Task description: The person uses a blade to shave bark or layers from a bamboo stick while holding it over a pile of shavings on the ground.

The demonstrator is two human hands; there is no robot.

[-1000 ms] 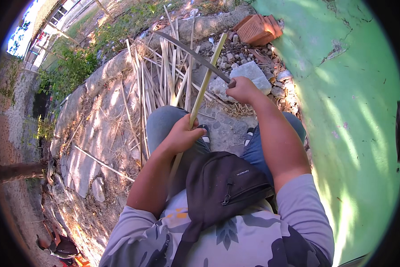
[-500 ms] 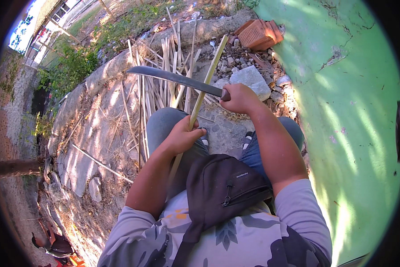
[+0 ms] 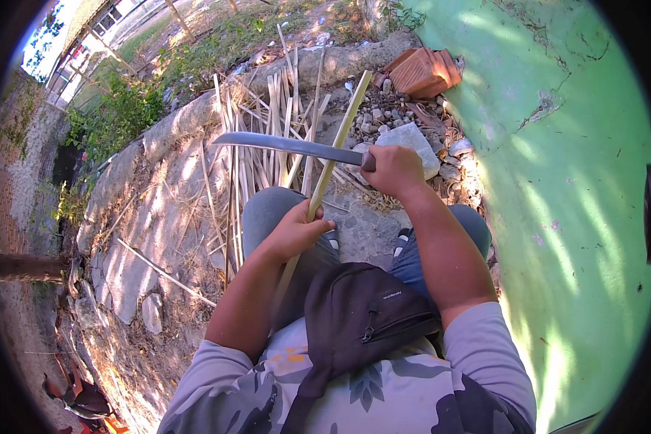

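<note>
My right hand (image 3: 396, 170) is closed round the short dark handle of a machete (image 3: 285, 142). Its long, slightly curved blade points left and lies across a pale green-yellow bamboo strip (image 3: 348, 119), just above my left hand; whether it cuts in cannot be told. Wrapped round the lower part of that strip, my left hand (image 3: 296, 230) holds it slanting up and away from me, by my left knee. The strip's bottom end passes down beside my lap. Beyond the blade, a pile of split bamboo strips (image 3: 275, 105) lies on the ground.
A green wall (image 3: 564, 217) stands close on my right. Along its foot lie grey rubble, a pale stone block (image 3: 410, 147) and stacked orange roof tiles (image 3: 421, 72). At left, a loose thin stick (image 3: 165, 273) rests on the ground. A black bag (image 3: 369, 307) sits over my lap.
The machete blade has tilted flatter, and its face catches more light. My grip on the strip and handle stays the same. The whole view has shifted slightly.
</note>
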